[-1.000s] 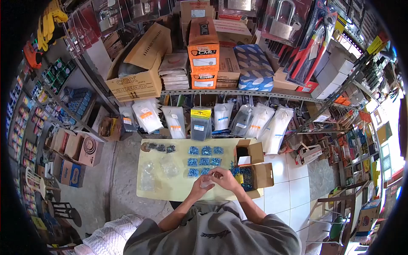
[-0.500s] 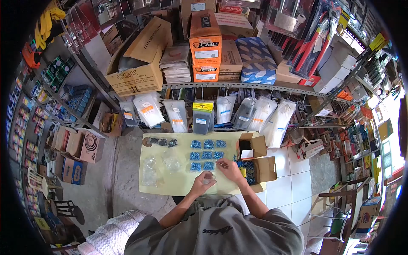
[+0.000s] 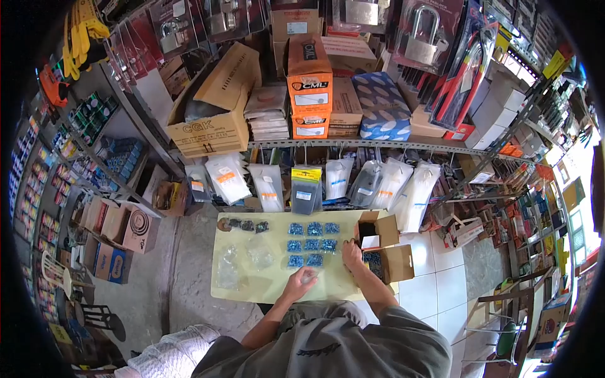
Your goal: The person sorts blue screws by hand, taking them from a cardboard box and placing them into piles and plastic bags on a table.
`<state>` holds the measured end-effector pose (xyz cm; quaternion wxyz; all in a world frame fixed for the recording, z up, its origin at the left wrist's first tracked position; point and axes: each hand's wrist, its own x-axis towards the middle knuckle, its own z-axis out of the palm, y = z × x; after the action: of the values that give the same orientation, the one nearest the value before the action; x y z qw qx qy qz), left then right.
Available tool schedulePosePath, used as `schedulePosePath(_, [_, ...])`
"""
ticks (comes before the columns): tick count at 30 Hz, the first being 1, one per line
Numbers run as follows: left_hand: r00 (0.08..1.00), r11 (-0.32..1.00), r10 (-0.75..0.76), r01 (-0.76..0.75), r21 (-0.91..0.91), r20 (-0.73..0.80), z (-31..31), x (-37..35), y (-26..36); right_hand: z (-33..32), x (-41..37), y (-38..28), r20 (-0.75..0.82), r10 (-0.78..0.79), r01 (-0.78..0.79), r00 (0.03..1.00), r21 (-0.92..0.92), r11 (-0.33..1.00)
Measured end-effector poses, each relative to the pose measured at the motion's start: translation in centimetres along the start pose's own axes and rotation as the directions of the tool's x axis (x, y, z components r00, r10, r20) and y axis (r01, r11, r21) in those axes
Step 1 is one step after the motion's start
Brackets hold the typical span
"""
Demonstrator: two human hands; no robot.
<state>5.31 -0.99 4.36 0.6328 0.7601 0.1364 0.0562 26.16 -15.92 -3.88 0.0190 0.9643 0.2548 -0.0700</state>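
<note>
On the pale yellow table (image 3: 252, 286) lie several small clear packets of blue pieces (image 3: 312, 246), set out in rows. My left hand (image 3: 300, 282) is closed around a small clear plastic bag (image 3: 308, 275), just below the bottom row. To the right, my right hand (image 3: 353, 253) is beside the open cardboard box of blue pieces (image 3: 374, 262); its fingers look pressed together, and whatever they hold is too small to make out. Empty-looking clear bags (image 3: 227, 267) and another loose pile of them (image 3: 259, 253) rest on the table's left half.
A second open box (image 3: 373, 232) with dark contents stands behind the first. Dark packets (image 3: 247, 225) lie at the table's back left. Packs of cable ties (image 3: 268, 188) hang from the shelf (image 3: 372, 144) beyond, and a white plastic chair (image 3: 57, 273) stands far left.
My right hand has moved right, away from the blue packets and over to the box. My left hand still has the clear bag. The whole view has shifted slightly downward.
</note>
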Motion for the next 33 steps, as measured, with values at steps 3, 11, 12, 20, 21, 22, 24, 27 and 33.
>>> schedulePosePath(3, [0.999,0.998,-0.029,0.028,0.060,0.014,0.1,0.3,-1.9,0.6,0.7,0.3,0.035,0.020,-0.021,0.999,0.032,0.999])
schedulePosePath(11, [0.991,0.970,-0.013,-0.020,0.242,0.135,0.9,0.8,-5.5,0.1,0.5,0.4,-0.004,-0.025,0.025,1.000,0.042,0.999])
schedulePosePath(12, [0.990,0.962,0.065,-0.096,0.257,0.127,1.2,0.8,-6.1,0.2,0.7,0.4,-0.006,-0.021,0.021,1.000,0.041,0.999])
schedulePosePath(20, [0.953,0.818,0.254,-0.302,0.490,0.164,1.1,0.2,-6.5,0.7,0.4,0.9,-0.034,-0.043,0.046,0.998,0.094,0.995])
schedulePosePath(21, [0.961,0.854,0.231,-0.275,0.441,0.151,1.1,0.0,-6.8,0.0,-0.1,0.8,-0.035,-0.044,0.047,0.998,0.095,0.994])
schedulePosePath(22, [0.968,0.885,0.210,-0.248,0.395,0.137,0.7,0.0,-7.0,-1.2,-0.7,0.4,-0.081,-0.032,0.046,0.996,0.172,0.984])
schedulePosePath(24, [0.974,0.915,0.195,-0.223,0.335,0.116,0.2,-0.1,-7.0,-4.4,-1.9,-1.2,-0.048,0.033,-0.013,0.998,0.372,0.928])
schedulePosePath(27, [0.979,0.941,0.183,-0.202,0.271,0.096,-0.1,-0.9,-7.9,-4.6,-4.8,-4.1,-0.185,-0.183,0.260,0.966,0.665,0.700])
schedulePosePath(33, [0.993,0.933,0.115,-0.107,0.344,-0.002,0.3,-1.8,-9.7,-6.3,-9.5,-8.4,-0.070,-0.489,0.322,0.870,0.831,0.454])
